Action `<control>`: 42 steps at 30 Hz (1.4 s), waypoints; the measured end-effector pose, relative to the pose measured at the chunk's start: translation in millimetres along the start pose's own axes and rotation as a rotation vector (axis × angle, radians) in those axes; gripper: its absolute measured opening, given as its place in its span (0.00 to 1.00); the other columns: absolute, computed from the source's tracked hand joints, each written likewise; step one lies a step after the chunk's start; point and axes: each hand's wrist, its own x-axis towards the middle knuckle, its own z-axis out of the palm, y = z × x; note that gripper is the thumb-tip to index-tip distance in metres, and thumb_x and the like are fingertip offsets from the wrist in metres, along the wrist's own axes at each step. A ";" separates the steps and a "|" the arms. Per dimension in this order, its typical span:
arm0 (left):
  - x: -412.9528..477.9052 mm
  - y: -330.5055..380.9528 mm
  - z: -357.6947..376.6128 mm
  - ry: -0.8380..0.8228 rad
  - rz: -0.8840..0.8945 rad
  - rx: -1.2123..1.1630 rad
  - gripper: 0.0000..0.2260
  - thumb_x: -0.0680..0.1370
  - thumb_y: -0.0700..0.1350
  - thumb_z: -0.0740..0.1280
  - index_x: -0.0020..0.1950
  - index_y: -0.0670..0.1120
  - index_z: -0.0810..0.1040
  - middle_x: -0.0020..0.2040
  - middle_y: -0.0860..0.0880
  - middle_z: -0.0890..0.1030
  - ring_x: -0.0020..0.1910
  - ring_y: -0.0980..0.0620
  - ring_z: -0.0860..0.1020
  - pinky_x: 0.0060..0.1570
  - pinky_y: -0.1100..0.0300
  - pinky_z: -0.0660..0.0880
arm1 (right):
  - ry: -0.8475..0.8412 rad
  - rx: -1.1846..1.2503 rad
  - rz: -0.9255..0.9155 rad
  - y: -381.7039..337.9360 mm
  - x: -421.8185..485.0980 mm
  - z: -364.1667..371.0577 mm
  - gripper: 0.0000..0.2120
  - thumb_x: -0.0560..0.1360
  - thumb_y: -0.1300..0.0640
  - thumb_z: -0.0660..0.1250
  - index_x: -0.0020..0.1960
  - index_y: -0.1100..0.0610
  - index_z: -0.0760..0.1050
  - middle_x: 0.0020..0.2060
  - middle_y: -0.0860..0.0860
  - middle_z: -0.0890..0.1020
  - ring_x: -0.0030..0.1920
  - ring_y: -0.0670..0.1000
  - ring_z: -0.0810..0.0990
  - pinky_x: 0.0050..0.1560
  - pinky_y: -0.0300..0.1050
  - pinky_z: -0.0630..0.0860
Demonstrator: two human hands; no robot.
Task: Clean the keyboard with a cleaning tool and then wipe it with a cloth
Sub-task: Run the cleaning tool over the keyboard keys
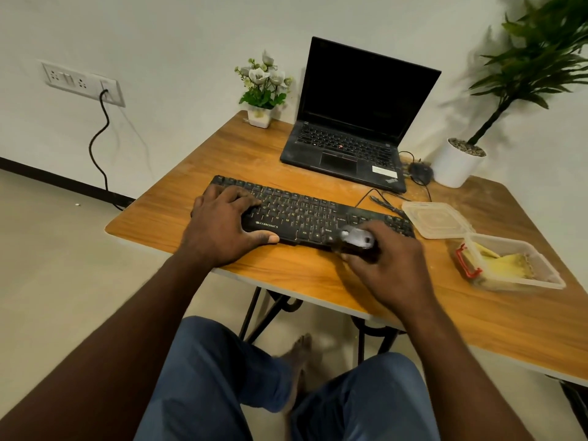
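Observation:
A black keyboard lies across the middle of the wooden table. My left hand rests flat on its left end, thumb along the front edge, holding it down. My right hand is closed around a small grey and black cleaning tool, blurred, with its head on the keys near the keyboard's right front. A yellow cloth lies inside a clear plastic box at the right.
An open black laptop stands behind the keyboard. The box's lid lies beside the keyboard's right end. A mouse, a white plant pot and a small flower pot sit at the back. My knees are under the table.

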 end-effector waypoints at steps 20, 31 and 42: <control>0.9 39.6 9.1 0.011 0.143 -0.008 0.35 0.71 0.76 0.65 0.71 0.57 0.75 0.72 0.53 0.72 0.72 0.48 0.62 0.71 0.44 0.59 | 0.013 0.110 0.045 12.6 16.3 -5.6 0.25 0.70 0.54 0.81 0.65 0.48 0.77 0.51 0.42 0.82 0.49 0.41 0.80 0.46 0.28 0.74; 3.8 37.2 14.6 0.021 0.168 0.007 0.30 0.72 0.75 0.64 0.67 0.59 0.74 0.69 0.53 0.73 0.70 0.47 0.64 0.70 0.44 0.62 | -0.280 -0.007 -0.094 13.0 63.8 -18.7 0.21 0.69 0.50 0.81 0.59 0.44 0.79 0.50 0.43 0.84 0.51 0.45 0.82 0.52 0.53 0.82; 5.8 36.5 13.2 0.009 0.158 0.017 0.31 0.72 0.75 0.64 0.69 0.58 0.73 0.70 0.53 0.72 0.71 0.48 0.62 0.70 0.44 0.61 | -0.412 0.090 -0.122 16.6 76.8 -27.1 0.19 0.68 0.54 0.81 0.56 0.45 0.80 0.48 0.40 0.84 0.50 0.39 0.82 0.52 0.44 0.80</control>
